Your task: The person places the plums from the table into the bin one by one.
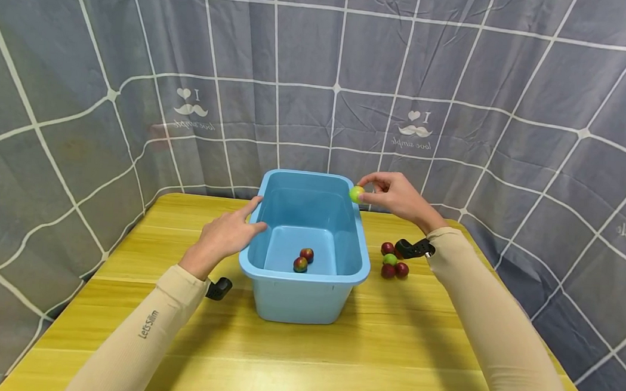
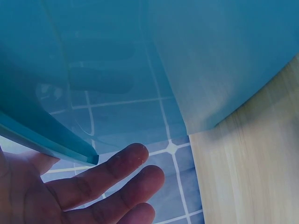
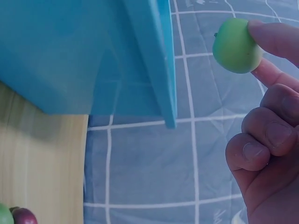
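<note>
My right hand pinches a small green apple between thumb and index finger, just beyond the right rim of a blue plastic basin. The other fingers of that hand are folded toward the palm. In the right wrist view a short stem shows on the apple. My left hand rests at the basin's left rim, thumb reaching over the edge. Its fingers extend loosely below the rim in the left wrist view. Two dark red fruits lie together on the basin floor.
A cluster of several small dark red fruits and one green fruit lies on the wooden table, right of the basin and near my right wrist strap. A grey checked curtain hangs behind and along both sides.
</note>
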